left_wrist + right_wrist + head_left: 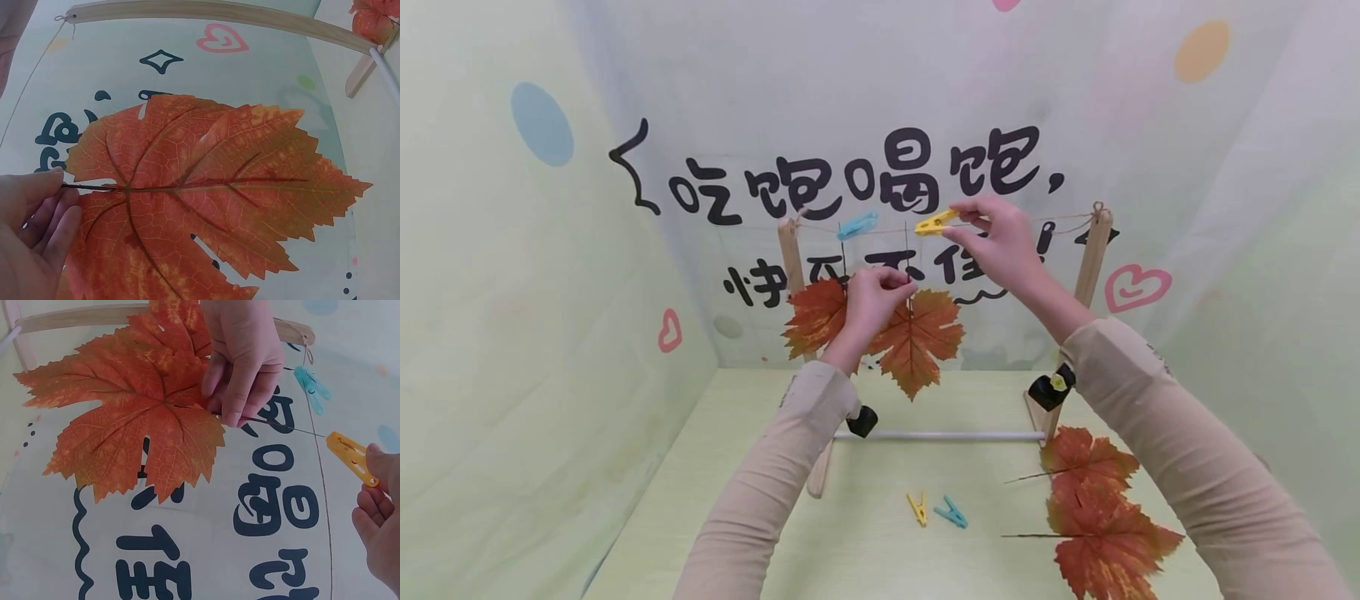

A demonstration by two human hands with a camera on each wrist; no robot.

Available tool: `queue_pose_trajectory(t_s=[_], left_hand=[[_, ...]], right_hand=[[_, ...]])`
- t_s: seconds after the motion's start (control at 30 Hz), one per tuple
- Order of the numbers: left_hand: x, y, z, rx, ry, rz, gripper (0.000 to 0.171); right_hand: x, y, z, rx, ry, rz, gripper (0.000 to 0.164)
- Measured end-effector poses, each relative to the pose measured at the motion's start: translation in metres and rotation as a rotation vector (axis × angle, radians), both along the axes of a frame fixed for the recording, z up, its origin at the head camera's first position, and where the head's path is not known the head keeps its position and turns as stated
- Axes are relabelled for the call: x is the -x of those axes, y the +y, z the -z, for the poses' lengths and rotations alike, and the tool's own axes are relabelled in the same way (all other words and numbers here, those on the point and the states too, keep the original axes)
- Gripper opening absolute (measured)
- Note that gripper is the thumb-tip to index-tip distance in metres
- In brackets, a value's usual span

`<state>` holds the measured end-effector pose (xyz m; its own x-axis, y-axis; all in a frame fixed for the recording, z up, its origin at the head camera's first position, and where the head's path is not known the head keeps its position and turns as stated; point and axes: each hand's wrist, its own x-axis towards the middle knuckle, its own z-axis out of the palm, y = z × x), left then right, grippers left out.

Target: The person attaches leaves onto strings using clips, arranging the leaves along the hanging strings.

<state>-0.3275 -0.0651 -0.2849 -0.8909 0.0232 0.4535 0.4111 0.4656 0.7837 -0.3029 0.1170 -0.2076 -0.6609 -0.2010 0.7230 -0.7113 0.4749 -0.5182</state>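
My left hand (874, 302) pinches the dark stem of an orange-red maple leaf (917, 343), which hangs tip down below the twine (325, 506). In the left wrist view, thumb and fingers meet on the stem near the leaf's base. My right hand (1000, 242) pinches a yellow clothespin (934, 223) between thumb and fingers. The clothespin's nose is close to the stem's top end and the twine; whether it clasps either I cannot tell. To the left, a blue clothespin (857, 225) sits on the twine at the stem of another maple leaf (815, 317), partly hidden by my left hand.
Wooden posts (1093, 258) hold the twine at both ends, joined low down by a white rod (955, 436). On the table lie a yellow clothespin (918, 509), a blue clothespin (951, 512) and overlapping maple leaves (1105, 546) at right. A printed cloth (820, 75) hangs behind.
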Motion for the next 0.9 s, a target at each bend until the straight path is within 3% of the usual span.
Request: queue_pose_trajectory(t_s=[0.43, 0.9], left_hand=[[0.003, 0.001, 0.000, 0.032, 0.002, -0.024, 0.015], [0.005, 0.001, 0.002, 0.050, 0.004, -0.042, 0.015]], right_hand=[[0.011, -0.012, -0.002, -0.033, 0.100, 0.087, 0.019], [0.021, -0.020, -0.002, -0.072, 0.115, 0.081, 0.017]])
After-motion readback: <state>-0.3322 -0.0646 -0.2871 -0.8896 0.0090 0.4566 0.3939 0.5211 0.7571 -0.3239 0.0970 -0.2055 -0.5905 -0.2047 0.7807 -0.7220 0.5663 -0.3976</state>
